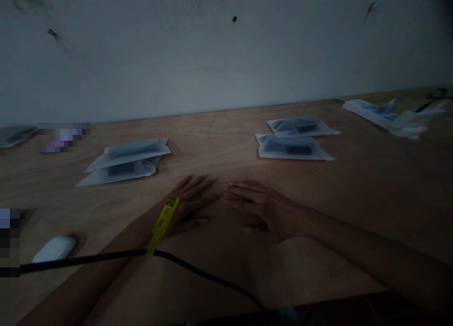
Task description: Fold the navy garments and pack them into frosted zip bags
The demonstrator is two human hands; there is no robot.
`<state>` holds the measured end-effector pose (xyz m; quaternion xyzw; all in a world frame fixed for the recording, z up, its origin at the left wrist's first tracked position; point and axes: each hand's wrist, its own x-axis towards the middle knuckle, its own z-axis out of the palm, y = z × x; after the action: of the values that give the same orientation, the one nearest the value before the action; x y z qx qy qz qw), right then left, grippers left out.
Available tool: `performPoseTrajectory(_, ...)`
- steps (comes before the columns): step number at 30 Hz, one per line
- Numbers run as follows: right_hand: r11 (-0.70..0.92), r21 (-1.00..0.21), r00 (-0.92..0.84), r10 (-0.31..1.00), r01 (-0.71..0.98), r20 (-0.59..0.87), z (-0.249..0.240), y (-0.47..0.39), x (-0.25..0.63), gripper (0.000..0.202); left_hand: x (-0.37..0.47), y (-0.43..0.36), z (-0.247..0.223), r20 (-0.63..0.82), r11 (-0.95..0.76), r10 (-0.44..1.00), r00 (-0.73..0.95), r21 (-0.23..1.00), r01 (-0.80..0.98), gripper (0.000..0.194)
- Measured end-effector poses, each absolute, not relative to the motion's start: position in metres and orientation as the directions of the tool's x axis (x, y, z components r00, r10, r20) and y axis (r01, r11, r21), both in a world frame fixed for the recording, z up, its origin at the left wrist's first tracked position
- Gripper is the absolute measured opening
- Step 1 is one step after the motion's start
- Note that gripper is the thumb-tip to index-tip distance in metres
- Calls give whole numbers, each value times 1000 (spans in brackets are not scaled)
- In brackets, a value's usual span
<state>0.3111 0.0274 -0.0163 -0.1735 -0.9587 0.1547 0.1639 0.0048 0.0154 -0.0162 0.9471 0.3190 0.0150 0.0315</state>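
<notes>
Both hands are laid flat, palms down, on the bare wooden table [371,184], with nothing held in either. The left hand [191,203] is seen with its fingers straight and close together, pointing up and to the right; a yellow wristband [164,220] is worn on its wrist. The right hand [264,208] is spread open with fingers extended toward the left, their tips just beside the left hand's fingertips, though contact cannot be made out in the dim light. A black cable [198,269] is draped across the left forearm. Two translucent pouches [123,163] are stacked beyond the left hand, with something dark faintly visible in the lower one. Two more pouches [295,139], each holding a dark flat item, are set beyond the right hand. A small white case [54,249] rests near the left forearm.
</notes>
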Motion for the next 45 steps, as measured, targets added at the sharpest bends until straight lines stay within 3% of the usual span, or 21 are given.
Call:
performPoseTrajectory(6, 899, -332, -876, 386, 287, 289, -19, 27, 309, 70, 4, 16, -18, 17, -797, 603, 798, 64, 601, 66)
performPoseTrajectory(10, 877, -157, -742, 471, 455, 477, -23, 42, 315, 58, 4, 16, -19, 7, -795, 605, 796, 62, 603, 65)
performPoseTrajectory(12, 783, -62, -603, 524, 619, 601, -21, 56, 324, 57, 4, 16, -19, 11, -797, 603, 798, 65, 601, 65)
performPoseTrajectory(15, 566, 0, -432, 628, 824, 647, -19, 79, 344, 70, 4, 16, -19, 12, -791, 611, 792, 48, 610, 64)
performPoseTrajectory(18, 341, -50, -252, 778, 939, 576, -24, 99, 365, 81, 3, 15, -20, 7, -788, 616, 788, 27, 616, 64)
performPoseTrajectory(20, 258, -86, -194, 873, 962, 447, -29, 107, 374, 77, 3, 15, -20, 8, -791, 612, 791, 25, 612, 64)
performPoseTrajectory(25, 232, 24, -225, 907, 972, 356, -36, 111, 374, 74, 4, 16, -21, 11, -797, 604, 797, 40, 603, 64)
performPoseTrajectory(36, 279, 33, -263, 852, 960, 452, -30, 109, 373, 55, 3, 15, -22, 44, -802, 597, 801, 34, 596, 65)
performPoseTrajectory(45, 292, 56, -287, 858, 955, 425, -30, 112, 375, 62, 4, 17, -22, 1, -790, 612, 791, 41, 612, 64)
